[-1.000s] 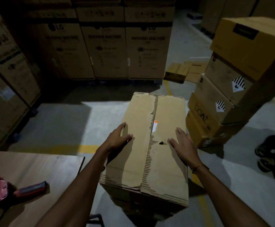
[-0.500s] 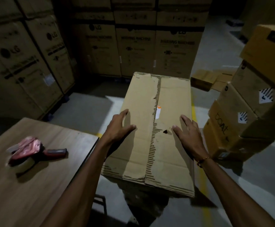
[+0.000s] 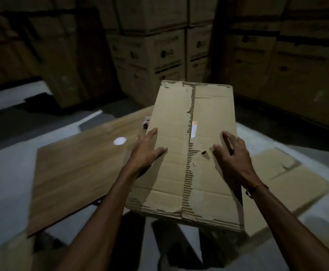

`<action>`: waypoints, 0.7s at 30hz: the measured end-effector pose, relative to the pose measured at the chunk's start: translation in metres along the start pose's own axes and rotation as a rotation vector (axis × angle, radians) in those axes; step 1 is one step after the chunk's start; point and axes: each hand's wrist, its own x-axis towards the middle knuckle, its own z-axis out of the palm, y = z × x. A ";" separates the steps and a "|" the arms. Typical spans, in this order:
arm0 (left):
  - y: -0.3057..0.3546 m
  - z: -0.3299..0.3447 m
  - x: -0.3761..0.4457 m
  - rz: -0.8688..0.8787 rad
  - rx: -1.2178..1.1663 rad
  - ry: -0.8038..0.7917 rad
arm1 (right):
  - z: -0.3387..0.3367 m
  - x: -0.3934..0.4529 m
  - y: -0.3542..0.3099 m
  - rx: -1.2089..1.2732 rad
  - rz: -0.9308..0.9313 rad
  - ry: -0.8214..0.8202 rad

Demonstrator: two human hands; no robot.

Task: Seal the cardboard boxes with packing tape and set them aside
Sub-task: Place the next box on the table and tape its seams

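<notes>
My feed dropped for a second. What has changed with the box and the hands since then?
The box has been swung left, from over the floor to over the wooden table, and now hides most of the tape dispenser. The stack of boxes on the right has left the view. Unchanged: left hand and right hand still grip the box's sides, thumbs on top; the centre seam is untaped.

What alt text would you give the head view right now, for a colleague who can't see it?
Both hands hold a worn cardboard box by its sides, left hand and right hand with thumbs on the top flaps, whose torn centre seam shows no tape. A wooden table lies to the left, flattened cardboard on the floor to the right, stacked cartons behind.
</notes>
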 end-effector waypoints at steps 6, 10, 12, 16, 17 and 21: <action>-0.063 -0.090 -0.053 -0.162 0.132 0.212 | 0.099 0.003 -0.064 0.006 -0.152 -0.256; -0.108 -0.134 -0.071 -0.262 0.146 0.280 | 0.160 0.004 -0.096 -0.001 -0.188 -0.392; -0.132 -0.152 -0.071 -0.309 0.157 0.292 | 0.191 0.008 -0.106 0.015 -0.191 -0.460; -0.182 -0.185 -0.059 -0.375 0.156 0.295 | 0.256 0.023 -0.122 -0.006 -0.213 -0.564; -0.195 -0.192 -0.054 -0.394 0.161 0.293 | 0.272 0.029 -0.125 -0.013 -0.215 -0.584; -0.236 -0.218 -0.026 -0.463 0.157 0.291 | 0.325 0.063 -0.144 -0.012 -0.226 -0.647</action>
